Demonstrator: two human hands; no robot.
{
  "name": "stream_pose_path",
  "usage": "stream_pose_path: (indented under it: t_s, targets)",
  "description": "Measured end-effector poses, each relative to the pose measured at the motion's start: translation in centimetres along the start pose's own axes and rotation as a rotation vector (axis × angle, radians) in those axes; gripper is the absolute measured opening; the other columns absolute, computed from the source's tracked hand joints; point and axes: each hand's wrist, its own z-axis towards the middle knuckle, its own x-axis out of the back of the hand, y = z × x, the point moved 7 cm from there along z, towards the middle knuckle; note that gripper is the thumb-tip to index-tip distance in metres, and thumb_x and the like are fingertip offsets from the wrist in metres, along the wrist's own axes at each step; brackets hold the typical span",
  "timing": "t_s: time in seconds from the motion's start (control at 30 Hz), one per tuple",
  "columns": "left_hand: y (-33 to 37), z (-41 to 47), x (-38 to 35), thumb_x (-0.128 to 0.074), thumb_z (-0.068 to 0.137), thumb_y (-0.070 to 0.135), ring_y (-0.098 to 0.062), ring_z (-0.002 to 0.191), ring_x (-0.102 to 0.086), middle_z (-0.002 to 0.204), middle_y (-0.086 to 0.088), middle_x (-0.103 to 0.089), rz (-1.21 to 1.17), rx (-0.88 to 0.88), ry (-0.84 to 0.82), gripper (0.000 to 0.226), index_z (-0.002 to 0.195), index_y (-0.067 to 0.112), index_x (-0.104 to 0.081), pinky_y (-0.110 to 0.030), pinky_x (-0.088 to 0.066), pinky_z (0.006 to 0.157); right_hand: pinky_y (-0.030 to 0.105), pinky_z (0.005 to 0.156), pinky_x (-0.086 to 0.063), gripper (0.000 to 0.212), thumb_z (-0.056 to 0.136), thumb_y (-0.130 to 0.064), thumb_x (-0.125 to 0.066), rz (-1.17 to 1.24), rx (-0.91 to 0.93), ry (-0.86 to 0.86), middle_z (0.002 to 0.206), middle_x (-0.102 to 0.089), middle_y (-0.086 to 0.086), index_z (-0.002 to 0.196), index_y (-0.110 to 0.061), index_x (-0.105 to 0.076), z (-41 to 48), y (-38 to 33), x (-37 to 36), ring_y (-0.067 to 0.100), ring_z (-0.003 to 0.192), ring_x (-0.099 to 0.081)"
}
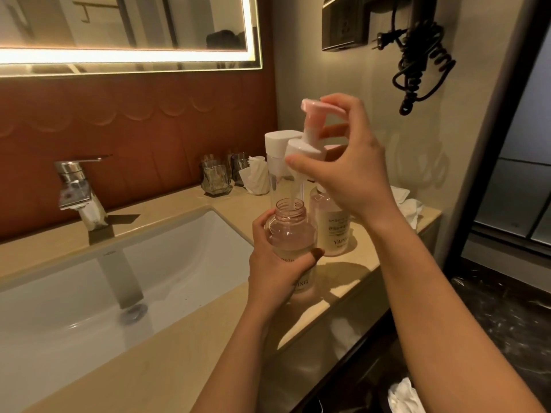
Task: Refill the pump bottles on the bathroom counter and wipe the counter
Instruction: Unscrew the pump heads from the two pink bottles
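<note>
Open clear pinkish bottle (290,231), label ending "ING", at counter (190,347) front edge; left grip (274,272) curls round it. Right grip (348,174) pinches pink-white pump (310,135), tube in neck. Neighbour bottle (334,231) reads "YAPO".

- A bathroom — a light-edged wall mirror (119,25) hangs above.
- A chrome lever tap (78,189) stands behind a white rectangular basin (89,293) sunk in the beige stone counter (179,368).
- Clear glass tumblers (215,177) stand by the wall; a black coiled appliance cord (432,55) hangs wall-mounted.
</note>
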Motion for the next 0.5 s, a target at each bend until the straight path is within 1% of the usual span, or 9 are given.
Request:
stream_pose_path:
  t_s: [0.1,0.17,0.2,0.23,0.3,0.33,0.4,0.5]
  targets:
    - [0.1,0.0,0.1,-0.089,0.058,0.029,0.015,0.105,-0.051,0.118,0.030,-0.048,0.017,-0.017,0.006,0.088,0.116,0.054,-0.028,-0.005,-0.041,0.082,0.017,0.073,-0.053,0.071,0.068,-0.033,-0.081,0.066,-0.040,0.065,0.120,-0.053,-0.007,0.126,-0.021,-0.042,0.6,0.3,1.5,0.006,0.102,-0.056]
    - [0.2,0.0,0.1,-0.089,0.057,0.032,0.021,0.101,-0.049,0.114,0.034,-0.046,0.024,-0.027,0.005,0.087,0.116,0.055,-0.028,-0.002,-0.040,0.081,0.013,0.074,-0.050,0.071,0.068,-0.034,-0.081,0.122,-0.077,0.114,0.116,-0.052,-0.010,0.125,-0.020,-0.041,0.8,0.8,2.7,0.002,0.102,-0.054]
    - [0.3,0.0,0.1,-0.089,0.057,0.032,0.023,0.100,-0.048,0.113,0.036,-0.045,0.022,-0.029,0.006,0.087,0.115,0.055,-0.028,-0.001,-0.040,0.080,0.015,0.077,-0.050,0.071,0.068,-0.034,-0.081,0.147,-0.094,0.140,0.114,-0.051,-0.013,0.125,-0.020,-0.041,0.8,1.0,3.3,0.001,0.103,-0.054]
    - [0.3,0.0,0.1,-0.088,0.057,0.033,0.023,0.100,-0.048,0.112,0.036,-0.044,0.020,-0.028,0.006,0.086,0.115,0.054,-0.029,-0.001,-0.040,0.080,0.020,0.081,-0.052,0.071,0.068,-0.034,-0.082,0.175,-0.115,0.162,0.113,-0.051,-0.014,0.124,-0.021,-0.041,0.8,1.5,4.0,0.001,0.104,-0.054]
    - [0.4,0.0,0.0,-0.088,0.056,0.035,0.023,0.100,-0.047,0.113,0.038,-0.042,0.024,-0.028,0.008,0.087,0.115,0.055,-0.028,0.000,-0.039,0.080,0.035,0.086,-0.054,0.069,0.067,-0.033,-0.082,0.253,-0.174,0.190,0.114,-0.050,-0.013,0.122,-0.023,-0.040,0.4,2.5,5.1,0.004,0.108,-0.053]
    - [0.4,0.0,0.1,-0.087,0.056,0.036,0.023,0.100,-0.046,0.113,0.038,-0.041,0.023,-0.030,0.008,0.087,0.115,0.055,-0.027,0.000,-0.038,0.080,0.038,0.087,-0.054,0.069,0.067,-0.031,-0.082,0.301,-0.214,0.198,0.116,-0.050,-0.011,0.121,-0.023,-0.040,0.2,3.1,5.6,0.007,0.110,-0.053]
    - [0.3,0.0,0.1,-0.087,0.056,0.035,0.025,0.099,-0.046,0.112,0.038,-0.041,0.016,-0.033,0.008,0.086,0.115,0.053,-0.027,0.002,-0.037,0.078,0.038,0.084,-0.056,0.070,0.067,-0.024,-0.080,0.424,-0.302,0.215,0.119,-0.049,-0.005,0.122,-0.024,-0.037,-0.5,4.5,6.7,0.014,0.113,-0.054]
    - [0.4,-0.1,0.1,-0.087,0.057,0.033,0.023,0.098,-0.045,0.112,0.038,-0.040,0.014,-0.037,0.010,0.087,0.116,0.052,-0.027,0.002,-0.037,0.078,0.035,0.079,-0.057,0.070,0.071,-0.010,-0.073,0.633,-0.386,0.265,0.125,-0.047,0.000,0.126,-0.030,-0.035,-2.2,6.6,8.4,0.021,0.107,-0.061]
